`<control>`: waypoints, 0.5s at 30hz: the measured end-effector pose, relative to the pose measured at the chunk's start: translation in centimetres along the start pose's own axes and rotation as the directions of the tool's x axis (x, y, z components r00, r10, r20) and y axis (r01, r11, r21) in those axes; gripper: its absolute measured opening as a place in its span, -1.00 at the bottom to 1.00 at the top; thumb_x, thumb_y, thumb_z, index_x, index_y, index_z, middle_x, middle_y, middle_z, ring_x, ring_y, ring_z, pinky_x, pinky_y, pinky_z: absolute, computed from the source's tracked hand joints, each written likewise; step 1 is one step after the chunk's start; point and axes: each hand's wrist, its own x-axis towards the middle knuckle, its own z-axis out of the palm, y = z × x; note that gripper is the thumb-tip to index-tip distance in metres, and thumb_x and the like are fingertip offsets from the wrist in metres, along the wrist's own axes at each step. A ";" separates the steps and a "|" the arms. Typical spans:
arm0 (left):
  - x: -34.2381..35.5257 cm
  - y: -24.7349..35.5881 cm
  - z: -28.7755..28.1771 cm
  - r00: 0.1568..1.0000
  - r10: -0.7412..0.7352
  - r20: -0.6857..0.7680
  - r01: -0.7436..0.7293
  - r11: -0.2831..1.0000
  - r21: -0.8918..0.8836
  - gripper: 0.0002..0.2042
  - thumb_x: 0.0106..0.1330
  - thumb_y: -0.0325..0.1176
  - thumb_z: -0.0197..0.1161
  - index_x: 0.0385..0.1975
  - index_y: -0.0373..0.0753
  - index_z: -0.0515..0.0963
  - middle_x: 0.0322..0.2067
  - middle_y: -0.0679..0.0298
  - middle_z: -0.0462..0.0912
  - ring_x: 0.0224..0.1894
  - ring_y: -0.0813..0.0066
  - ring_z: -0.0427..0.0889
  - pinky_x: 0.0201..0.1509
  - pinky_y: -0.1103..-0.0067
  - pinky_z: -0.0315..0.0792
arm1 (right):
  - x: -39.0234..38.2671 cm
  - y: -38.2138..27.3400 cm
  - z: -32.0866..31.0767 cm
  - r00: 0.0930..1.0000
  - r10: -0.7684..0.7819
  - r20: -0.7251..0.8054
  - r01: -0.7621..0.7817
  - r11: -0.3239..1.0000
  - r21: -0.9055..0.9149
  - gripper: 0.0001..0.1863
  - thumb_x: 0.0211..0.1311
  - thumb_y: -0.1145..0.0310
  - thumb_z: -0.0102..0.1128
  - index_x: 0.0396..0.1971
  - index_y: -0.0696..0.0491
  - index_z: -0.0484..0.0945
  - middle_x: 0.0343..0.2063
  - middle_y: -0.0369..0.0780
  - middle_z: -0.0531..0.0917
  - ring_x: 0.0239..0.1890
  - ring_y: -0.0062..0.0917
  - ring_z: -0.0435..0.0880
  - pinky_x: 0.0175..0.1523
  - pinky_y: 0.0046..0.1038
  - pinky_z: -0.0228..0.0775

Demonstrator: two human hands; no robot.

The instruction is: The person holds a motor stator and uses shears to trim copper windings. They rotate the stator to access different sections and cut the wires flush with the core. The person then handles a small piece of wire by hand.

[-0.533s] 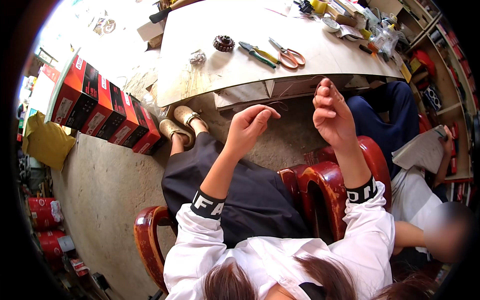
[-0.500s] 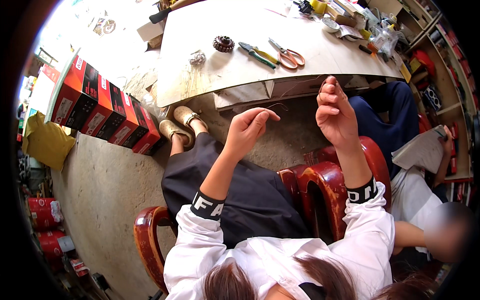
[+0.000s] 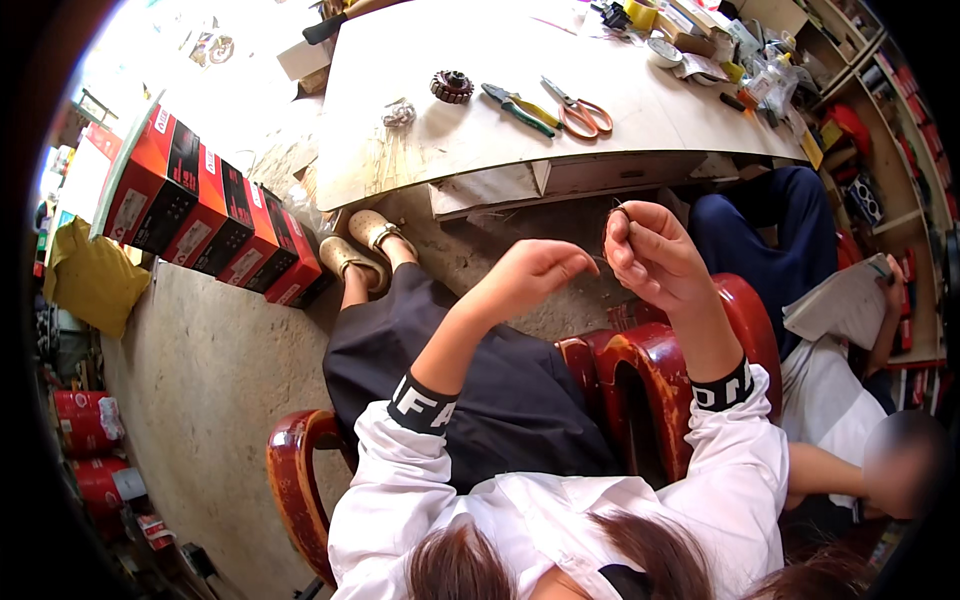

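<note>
My right hand point(image 3: 657, 256) is raised over my lap, its thumb and fingertips pinched on a thin, dark wire-like strand point(image 3: 607, 228); the strand's path is hard to follow. Just to its left, my left hand point(image 3: 528, 284) has its thumb and fingers pressed together, fingertips pointing at the right hand. A bit of thin strand curves by those fingertips. On the white table beyond lie a dark toothed ring-shaped part point(image 3: 452, 87), green-and-yellow-handled pliers point(image 3: 520, 110) and orange-handled scissors point(image 3: 580, 112). A small crumpled clear bag point(image 3: 398, 113) is left of the ring.
The table point(image 3: 630, 110) carries a clutter of small items and a bottle point(image 3: 768, 80) at its far right. Red-and-black boxes point(image 3: 205, 195) stand at the left. Beside my red wooden chair point(image 3: 300, 455), another person point(image 3: 830, 385) sits at the right holding papers point(image 3: 843, 305).
My left hand has moved right and slightly nearer, closing the gap. My right hand has come lower and to the left, turning its fingertips toward the left hand. The strand between them now shows less.
</note>
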 end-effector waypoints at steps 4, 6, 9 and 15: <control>0.6 0.9 0.8 0.986 -0.029 0.166 -0.007 0.976 0.216 -0.81 0.39 -0.33 0.17 -0.24 -0.29 0.65 -0.46 0.08 0.64 -0.43 0.35 0.54 -0.22 0.47 0.46 | -0.5 -0.7 0.1 0.999 -0.001 0.037 0.001 1.000 0.018 -0.79 0.42 0.41 0.07 -0.15 0.28 0.55 -0.41 -0.14 0.68 -0.53 -0.68 0.61 -0.54 -0.78 0.36; 0.5 0.9 0.4 0.978 -0.101 0.181 0.064 0.978 0.201 -0.81 0.39 -0.32 0.17 -0.24 -0.29 0.66 -0.47 0.08 0.64 -0.42 0.36 0.56 -0.21 0.47 0.46 | -0.6 -1.3 0.6 0.986 0.120 0.118 -0.109 0.990 -0.093 -0.80 0.40 0.46 0.08 -0.19 0.30 0.58 -0.40 -0.10 0.70 -0.52 -0.64 0.66 -0.53 -0.77 0.40; 1.0 0.0 -0.5 1.000 -0.016 0.004 0.016 0.988 0.153 -0.78 0.41 -0.30 0.15 -0.26 -0.32 0.65 -0.46 0.11 0.64 -0.42 0.43 0.53 -0.21 0.49 0.45 | -0.8 -1.8 2.0 0.877 0.448 0.173 -0.351 0.844 -0.405 -0.81 0.32 0.56 0.07 -0.24 0.36 0.63 -0.32 -0.03 0.74 -0.44 -0.54 0.76 -0.53 -0.73 0.49; 1.4 2.2 -2.5 0.981 -0.010 -0.192 0.032 0.993 0.111 -0.74 0.47 -0.25 0.11 -0.28 -0.26 0.68 -0.70 0.54 0.28 -0.61 0.79 0.22 -0.56 0.70 0.12 | 0.7 1.4 1.8 0.676 0.736 0.031 -0.424 0.422 -0.801 -0.79 0.35 0.49 0.08 -0.18 0.31 0.62 -0.37 -0.17 0.74 -0.39 -0.61 0.75 -0.41 -0.63 0.57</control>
